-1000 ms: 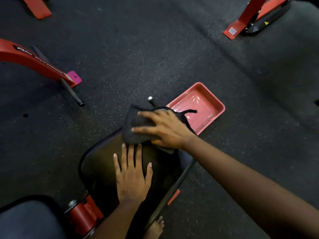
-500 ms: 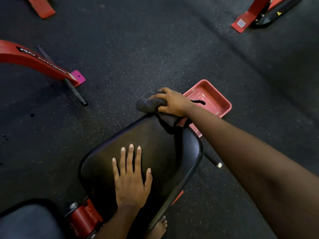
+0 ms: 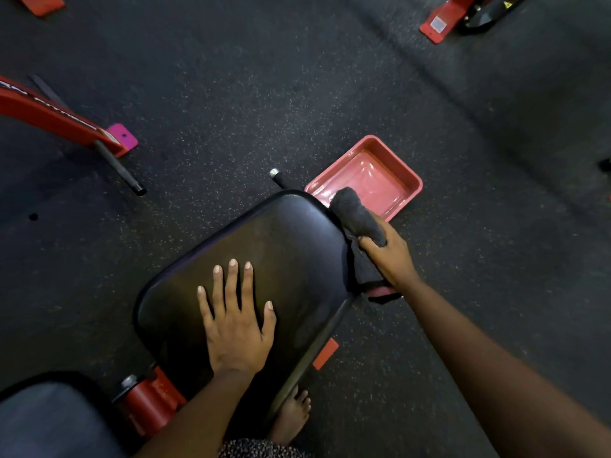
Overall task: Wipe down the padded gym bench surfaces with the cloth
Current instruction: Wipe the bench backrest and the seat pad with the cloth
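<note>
Left hand (image 3: 236, 320) lies flat and wide open on the black bench pad (image 3: 291, 246), fingers spread, palm pressing the near half of the cushion, gripping nothing. Over at the pad's right edge, the right hand (image 3: 390, 256) is closed around the dark grey cloth (image 3: 355, 223), fingers wrapped over the bunched fabric. The cloth sits against the pad's rounded right side, its rolled upper end poking out beyond the knuckles, a loose tail hanging below the fist. Just past the right hand, a red tray (image 3: 411, 183) rests on the speckled black floor (image 3: 264, 94), the cloth's top end overlapping its near corner in this view. Near the left wrist, the red frame joint (image 3: 148, 401) meets a second dark pad (image 3: 49, 424). A bare foot (image 3: 292, 413) shows under the pad's near edge, between the forearms.
</note>
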`<state>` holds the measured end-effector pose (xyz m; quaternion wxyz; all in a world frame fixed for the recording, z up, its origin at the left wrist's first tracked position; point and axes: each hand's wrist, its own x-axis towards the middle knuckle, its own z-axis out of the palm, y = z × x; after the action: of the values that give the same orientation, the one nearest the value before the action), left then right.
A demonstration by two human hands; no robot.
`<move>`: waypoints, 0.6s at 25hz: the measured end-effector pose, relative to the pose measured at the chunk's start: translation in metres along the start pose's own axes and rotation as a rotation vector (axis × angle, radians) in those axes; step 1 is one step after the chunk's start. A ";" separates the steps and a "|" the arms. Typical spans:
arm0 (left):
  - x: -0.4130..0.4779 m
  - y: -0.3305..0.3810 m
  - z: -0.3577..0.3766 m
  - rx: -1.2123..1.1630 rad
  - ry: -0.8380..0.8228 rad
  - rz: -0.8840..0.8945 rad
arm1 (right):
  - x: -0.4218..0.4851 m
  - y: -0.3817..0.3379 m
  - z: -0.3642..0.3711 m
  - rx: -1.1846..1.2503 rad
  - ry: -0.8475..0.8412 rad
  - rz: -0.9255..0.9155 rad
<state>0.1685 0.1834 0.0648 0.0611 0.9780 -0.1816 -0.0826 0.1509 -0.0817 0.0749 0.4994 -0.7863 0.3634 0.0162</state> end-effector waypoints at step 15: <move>-0.010 -0.036 -0.039 -0.238 -0.305 0.232 | -0.182 0.010 0.141 0.479 0.572 0.341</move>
<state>0.1791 0.2240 0.0992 0.1572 0.9126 -0.2887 -0.2430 0.0591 0.1294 0.0667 0.5374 -0.5492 0.6061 -0.2055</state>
